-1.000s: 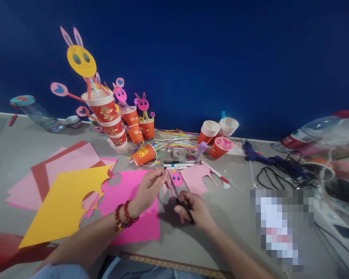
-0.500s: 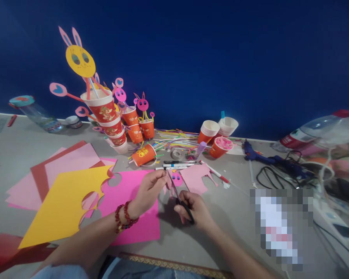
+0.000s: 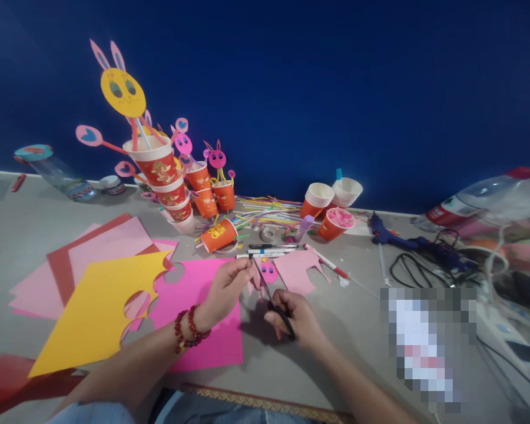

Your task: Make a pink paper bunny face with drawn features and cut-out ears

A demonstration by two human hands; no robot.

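My right hand [image 3: 294, 315] is closed around the black handles of a pair of scissors [image 3: 284, 318], whose blades point up and to the left. Between the thumb and fingers of my left hand [image 3: 225, 291] is a small piece of pink paper [image 3: 255, 274], right at the blades. Whether the blades are biting into it is too small to tell. Just behind the scissors lies a magenta rabbit face [image 3: 269, 271] with drawn eyes. A pink paper offcut [image 3: 297, 271] with a jagged edge is to its right. Under my left wrist spreads a magenta sheet [image 3: 221, 347].
A yellow sheet [image 3: 86, 312] with round cutouts overlaps pink and red sheets on the left. Stacked cups [image 3: 159, 168] with rabbit figures stand behind. Markers [image 3: 271, 255], pipe cleaners [image 3: 265, 206] and a cup of pink scraps [image 3: 335, 227] sit ahead. A blue glue gun [image 3: 395, 238] and cables are right.
Almost nothing differs. Both hands, the scissors and the pink paper keep nearly the same place; the view has shifted very slightly.
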